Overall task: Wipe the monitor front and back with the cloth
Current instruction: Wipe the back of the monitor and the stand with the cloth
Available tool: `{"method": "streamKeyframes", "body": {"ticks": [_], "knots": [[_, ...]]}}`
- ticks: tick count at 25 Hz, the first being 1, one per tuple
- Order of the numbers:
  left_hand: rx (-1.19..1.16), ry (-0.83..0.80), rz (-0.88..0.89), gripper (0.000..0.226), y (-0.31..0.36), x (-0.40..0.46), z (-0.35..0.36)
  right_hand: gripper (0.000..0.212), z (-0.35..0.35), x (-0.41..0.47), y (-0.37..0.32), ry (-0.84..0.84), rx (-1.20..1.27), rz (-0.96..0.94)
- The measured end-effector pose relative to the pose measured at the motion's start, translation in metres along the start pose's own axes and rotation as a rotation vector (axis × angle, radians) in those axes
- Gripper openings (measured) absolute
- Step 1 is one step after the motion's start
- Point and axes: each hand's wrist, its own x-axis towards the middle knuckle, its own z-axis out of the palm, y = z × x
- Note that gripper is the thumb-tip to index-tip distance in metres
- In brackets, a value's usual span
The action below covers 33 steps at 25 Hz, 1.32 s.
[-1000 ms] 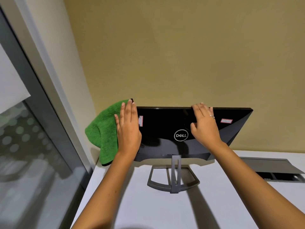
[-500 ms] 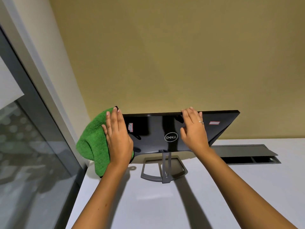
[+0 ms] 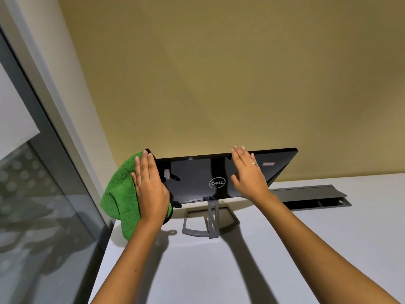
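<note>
— While your left hand (image 3: 150, 189) keeps the cloth (image 3: 119, 194) pressed flat on the monitor (image 3: 197, 172), where exactly are you on the panel?

— You're at its left edge, on the glossy back with the logo. The monitor stands on its stand (image 3: 210, 224) on the desk (image 3: 241, 270), near the wall (image 3: 219, 73) and next to the window (image 3: 43, 205). Your fingers lie straight over the cloth, pressing it, not gripping it; most of the cloth hangs off past the edge.

— And my right hand (image 3: 248, 176)?

— It's flat too, fingers straight and reaching over the top rim to steady the panel.

— What's changed in the last second?

— Hardly anything on the panel. Both hands sit where they did; the view has tipped up, so the monitor only looks lower. Your cloth hasn't travelled, so I'd judge you're at the end of a stroke.

— What's left?

— Probably the rest of the back, rightward past the logo. I can't see the front from here, so I can't judge it.
</note>
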Motion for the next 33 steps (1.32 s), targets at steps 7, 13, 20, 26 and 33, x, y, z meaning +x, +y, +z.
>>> {"method": "streamKeyframes", "body": {"ticks": [7,13,20,26,33], "knots": [[-0.475,-0.042,-0.199,0.073,0.069,-0.043,-0.031,0.055,-0.019,-0.071,-0.015,-0.001,0.518,0.128],[-0.919,-0.616,-0.396,0.069,0.129,-0.063,-0.020,0.080,-0.050,-0.085,-0.031,-0.317,0.725,-0.014],[-1.284,-1.036,-0.446,0.049,0.150,-0.047,-0.006,0.096,-0.045,-0.091,-0.022,-0.058,0.843,0.426],[-0.343,-0.525,0.121,0.049,0.128,-0.009,-0.009,0.070,-0.068,-0.065,-0.010,0.291,0.404,0.365],[0.364,-0.514,0.253,0.073,0.083,0.010,0.017,0.068,-0.048,0.009,-0.019,0.306,0.041,0.036]]}}
